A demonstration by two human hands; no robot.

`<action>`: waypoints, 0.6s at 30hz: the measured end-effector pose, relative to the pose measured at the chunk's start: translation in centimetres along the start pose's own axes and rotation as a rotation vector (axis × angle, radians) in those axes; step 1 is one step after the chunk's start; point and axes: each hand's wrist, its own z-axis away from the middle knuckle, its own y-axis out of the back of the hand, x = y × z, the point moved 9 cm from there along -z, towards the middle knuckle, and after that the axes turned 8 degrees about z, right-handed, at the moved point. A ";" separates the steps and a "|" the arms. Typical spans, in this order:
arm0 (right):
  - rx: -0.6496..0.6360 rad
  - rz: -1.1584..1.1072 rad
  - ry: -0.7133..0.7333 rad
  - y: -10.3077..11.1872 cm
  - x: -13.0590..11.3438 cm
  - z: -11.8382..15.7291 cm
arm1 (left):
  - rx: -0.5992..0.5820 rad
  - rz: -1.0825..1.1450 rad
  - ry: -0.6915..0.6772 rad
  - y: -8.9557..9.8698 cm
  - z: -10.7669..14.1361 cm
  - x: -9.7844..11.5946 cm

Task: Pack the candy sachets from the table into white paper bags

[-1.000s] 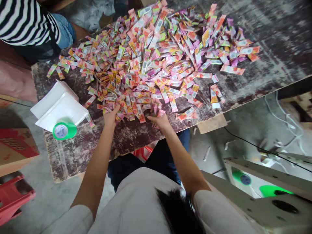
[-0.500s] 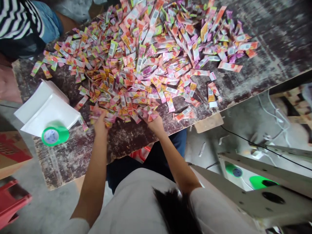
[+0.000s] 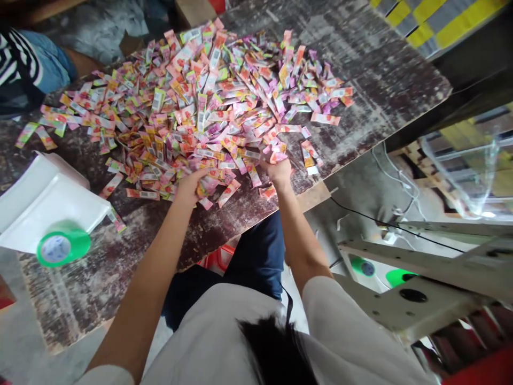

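A big heap of small stick packets (image 3: 224,115) in pink, orange, yellow, green and purple wrappers covers the middle of a worn dark table (image 3: 380,80). Some show barcodes. At the heap's near edge, my left hand (image 3: 190,187) curls round a few packets, pink and green wrapper showing past its fingers. To its right, my right hand (image 3: 280,172) closes on one or more pink packets (image 3: 279,155). How many each hand grips is hidden by the fingers and blur. A few loose packets (image 3: 228,193) lie between the two hands.
A white box or folded sheet (image 3: 56,206) and a roll of green tape (image 3: 64,246) lie at the table's left. Another person's denim-clad leg (image 3: 52,64) is at the far left. A metal frame (image 3: 401,267) stands at the right, by cables (image 3: 401,230) on the floor.
My view has shifted right. Both hands have moved right along the heap's near edge, the right one reaching the loose packets there. Packets that lay by my left hand now sit away from it.
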 end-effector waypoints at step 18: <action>-0.302 0.467 0.083 -2.8 0.4 2.2 | -0.005 -0.523 0.098 -9.5 -1.7 -2.1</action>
